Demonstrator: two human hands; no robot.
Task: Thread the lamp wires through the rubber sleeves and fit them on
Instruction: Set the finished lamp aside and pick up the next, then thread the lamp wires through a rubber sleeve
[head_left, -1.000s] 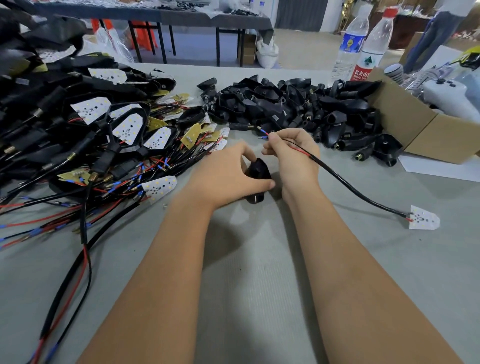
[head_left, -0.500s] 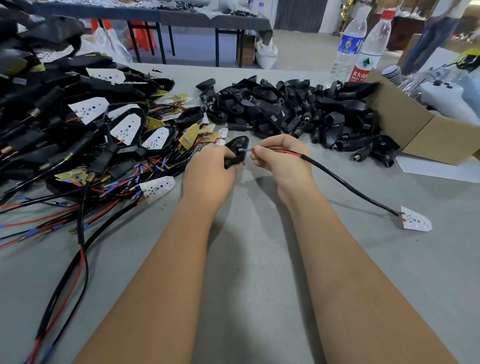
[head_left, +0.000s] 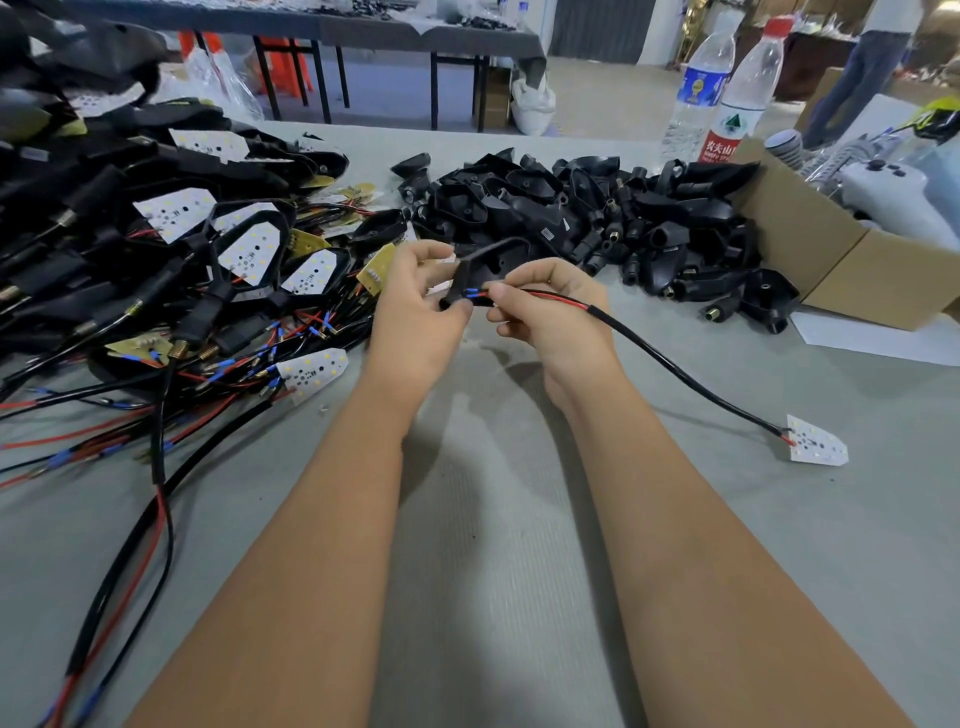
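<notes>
The right hand (head_left: 550, 317) pinches the lamp wires (head_left: 535, 297) between thumb and forefinger just behind their blue-tipped ends, and those ends sit at the mouth of the rubber sleeve (head_left: 470, 275), which the left hand (head_left: 418, 306) grips by its narrow stem with the fingers curled round it, the wider cup of the sleeve rising above and behind the knuckles. Whether the tips have actually gone into the bore or only touch its rim cannot be told, since the fingers crowd the spot. From the pinch the red wire runs into a black cable (head_left: 685, 379) that trails off to the right across the grey table (head_left: 493, 571) and ends at a small white LED board (head_left: 815, 447) lying flat, well apart from both hands. The likely trouble here is one tip catching on the rim while the other goes in, so the pair splays and buckles; pinching too far back from the ends would cause that, as would a stem held askew to the wires. Dragging on the cable could also skid the board along the table. To the left lies a heap of finished lamps (head_left: 171, 249), and behind the hands a pile of loose sleeves (head_left: 597, 208) beside a cardboard box (head_left: 841, 265)
</notes>
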